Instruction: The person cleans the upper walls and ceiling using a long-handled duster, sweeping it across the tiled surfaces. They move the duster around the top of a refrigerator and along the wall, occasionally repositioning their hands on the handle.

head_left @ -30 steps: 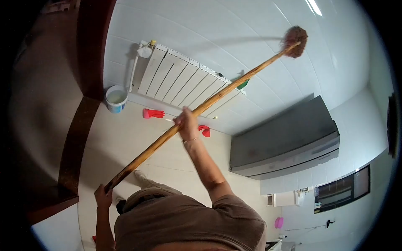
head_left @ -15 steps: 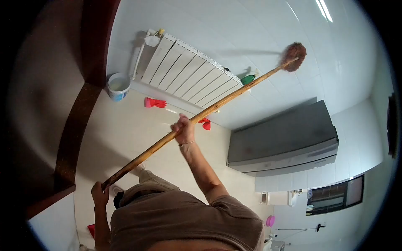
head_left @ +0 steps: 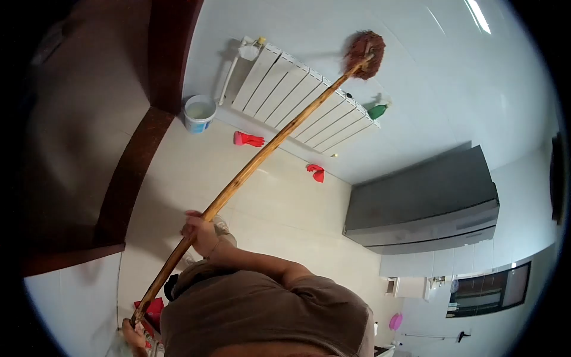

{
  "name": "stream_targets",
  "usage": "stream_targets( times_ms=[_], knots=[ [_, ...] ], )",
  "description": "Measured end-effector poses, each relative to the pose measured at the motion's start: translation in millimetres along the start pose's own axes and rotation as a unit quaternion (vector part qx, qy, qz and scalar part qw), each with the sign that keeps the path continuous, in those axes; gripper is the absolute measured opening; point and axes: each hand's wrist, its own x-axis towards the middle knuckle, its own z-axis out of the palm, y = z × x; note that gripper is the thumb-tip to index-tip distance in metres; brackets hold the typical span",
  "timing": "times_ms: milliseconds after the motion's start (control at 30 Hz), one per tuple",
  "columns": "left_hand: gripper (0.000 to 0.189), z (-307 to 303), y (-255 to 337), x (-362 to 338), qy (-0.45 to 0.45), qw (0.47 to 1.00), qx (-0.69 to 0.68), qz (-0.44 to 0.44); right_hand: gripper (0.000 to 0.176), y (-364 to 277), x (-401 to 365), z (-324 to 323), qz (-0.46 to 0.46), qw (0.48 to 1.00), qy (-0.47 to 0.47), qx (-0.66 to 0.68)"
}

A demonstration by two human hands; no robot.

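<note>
A long wooden-handled mop (head_left: 256,160) crosses the view from lower left to upper right. Its shaggy reddish-brown head (head_left: 364,55) is up at the white wall, above the radiator. My right hand (head_left: 201,233) is closed round the lower-middle part of the handle, with a bracelet at the wrist. At the lower left, my left hand (head_left: 134,334) grips the bottom end of the handle. Both feet show partly on the floor beneath the right hand.
A white radiator (head_left: 297,95) runs along the wall, with a green spray bottle (head_left: 377,111) at its end. Below are a bucket of water (head_left: 199,113), a red glove (head_left: 248,140) and another red glove (head_left: 316,172). A grey refrigerator (head_left: 422,199) stands at right.
The mop head has moved left and up along the wall to over the radiator. Both my hands have moved down, the right one also leftward, still holding the handle.
</note>
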Motion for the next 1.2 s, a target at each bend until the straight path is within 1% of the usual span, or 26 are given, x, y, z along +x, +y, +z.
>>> stream_targets(
  times_ms=[33, 67, 133, 167, 267, 300, 367, 400, 433, 467, 500, 533, 600, 633, 667, 700, 733, 800, 867, 900, 933, 967, 1033, 1133, 1167, 1200],
  knots=[
    [0.055, -1, -14, -12, -0.039, 0.998, -0.021, -0.036, 0.023, 6, -3, -2, 0.026, 0.999, -0.019, 0.007],
    [0.055, 5, -36, -23, -0.035, 0.998, -0.021, -0.037, 0.021, 10, -6, -4, 0.051, 0.998, -0.039, 0.013],
    [0.045, 27, -81, -37, -0.022, 0.977, 0.184, -0.102, 0.020, 10, -3, -11, 0.064, 0.995, -0.067, 0.037],
    [0.045, 33, -84, -39, -0.019, 0.977, 0.182, -0.105, 0.020, 6, -6, -12, 0.062, 0.995, -0.071, 0.038],
    [0.049, 50, -91, -37, 0.085, 0.981, 0.175, 0.023, 0.019, -1, -6, -21, 0.048, 0.996, -0.067, 0.030],
    [0.049, 29, -43, -28, 0.005, 0.987, 0.156, -0.036, 0.018, -2, -4, -27, 0.054, 0.996, -0.055, 0.036],
    [0.050, -31, 82, -2, -0.157, 0.965, 0.138, -0.159, 0.017, -3, -4, -30, 0.065, 0.996, -0.045, 0.038],
    [0.050, -15, 63, -6, -0.155, 0.965, 0.133, -0.163, 0.017, -6, -6, -31, 0.058, 0.998, -0.024, 0.023],
    [0.052, 16, 31, -13, -0.083, 0.990, 0.066, -0.088, 0.016, -9, -7, -32, 0.048, 0.999, -0.001, 0.007],
    [0.055, 47, 6, -18, -0.009, 1.000, -0.002, -0.012, 0.016, -14, -6, -34, 0.048, 0.999, -0.002, -0.001],
    [0.055, 71, -5, -20, 0.035, 0.999, 0.014, 0.016, 0.017, -18, -3, -38, 0.038, 0.999, 0.010, -0.001],
    [0.055, 86, -3, -16, 0.037, 0.999, 0.007, 0.012, 0.018, -23, 1, -43, 0.026, 0.999, 0.023, -0.001],
    [0.053, 110, 5, -1, 0.044, 0.997, -0.004, 0.067, 0.022, -43, 2, -42, 0.011, 0.999, 0.023, -0.047],
    [0.043, 106, 37, 12, 0.006, 0.999, -0.035, 0.028, 0.023, -62, -1, -29, -0.007, 0.997, 0.048, -0.067],
    [0.029, 114, 55, 27, 0.034, 0.995, -0.061, 0.069, 0.025, -75, -2, -21, -0.027, 0.993, 0.074, -0.084],
    [0.024, 114, 82, 45, 0.001, 0.993, -0.113, 0.043, 0.027, -87, 14, -38, -0.056, 0.993, 0.039, -0.096],
    [0.019, 116, 105, 65, -0.033, 0.986, -0.163, 0.017, 0.027, -106, 19, -32, -0.099, 0.985, 0.052, -0.128],
    [0.018, 151, 131, 98, -0.020, 0.979, -0.189, 0.078, 0.024, -147, 25, -20, -0.149, 0.978, 0.036, -0.144],
    [0.018, 147, 185, 129, -0.047, 0.973, -0.216, 0.066, 0.012, -189, 26, 0, -0.208, 0.961, 0.015, -0.179],
    [0.018, 149, 209, 139, 0.002, 0.964, -0.241, 0.110, 0.008, -209, 32, 3, -0.241, 0.946, 0.012, -0.218],
    [0.018, 154, 228, 150, 0.052, 0.951, -0.264, 0.154, 0.011, -224, 29, 19, -0.279, 0.936, 0.025, -0.215],
    [0.018, 162, 239, 160, 0.053, 0.950, -0.266, 0.154, 0.014, -236, 22, 36, -0.325, 0.921, 0.007, -0.216],
    [0.023, 166, 257, 174, -0.089, 0.941, -0.316, 0.083, 0.021, -257, 31, 51, -0.364, 0.897, 0.018, -0.249],
    [0.029, 143, 270, 169, -0.114, 0.935, -0.334, 0.043, 0.033, -249, 47, 68, -0.384, 0.886, 0.048, -0.255],
    [0.029, 141, 260, 164, -0.114, 0.936, -0.332, 0.040, 0.035, -235, 50, 70, -0.364, 0.891, 0.069, -0.261],
    [0.031, 143, 244, 156, -0.093, 0.939, -0.330, 0.022, 0.029, -219, 53, 65, -0.366, 0.881, 0.045, -0.297]
  ],
)
